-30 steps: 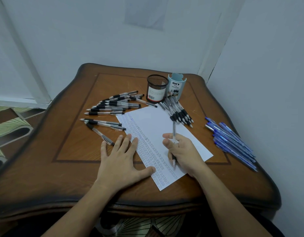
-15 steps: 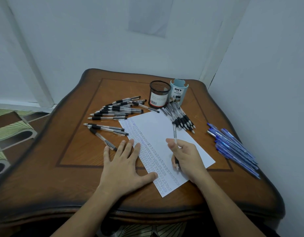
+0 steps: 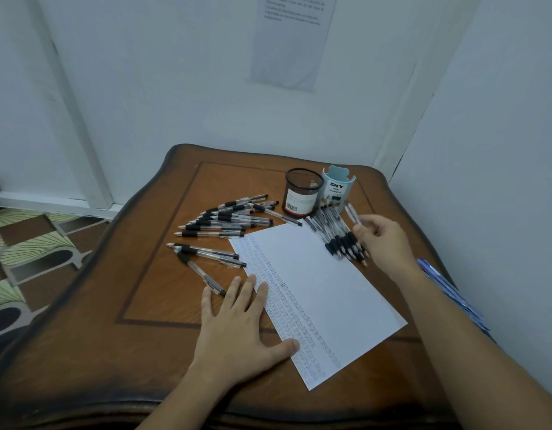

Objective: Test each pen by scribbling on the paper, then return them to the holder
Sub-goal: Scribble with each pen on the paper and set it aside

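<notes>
- Right hand [image 3: 383,240]: raised over the far right of the counter [image 3: 163,274], fingers [image 3: 363,226] narrow, pinching one clear pen [image 3: 351,212] that points up and away, close to the holders.
- Left hand [image 3: 237,330]: flat, fingers straight and spread wide, holding nothing, thumb and two fingertips pressing the left edge of the paper [image 3: 324,290].
- One sheet of paper, lying askew on the counter, with columns of small scribbles down its left side.
- Two holders at the back, touching: one black mesh cup [image 3: 302,193] and one pale blue holder [image 3: 338,186] to its right.
- Bundle of black-grip pens [image 3: 340,237], about seven, just in front of the holders, under the right hand.
- Fan of black-grip pens [image 3: 228,217], roughly ten, left of the mesh cup; too overlapped for a sure count.
- Three loose pens [image 3: 206,254] below the fan, one slanting toward the left hand.
- Blue pens [image 3: 445,287] at the right edge, partly hidden by the forearm; number unclear.
- One printed sheet [image 3: 290,41] on the wall.
</notes>
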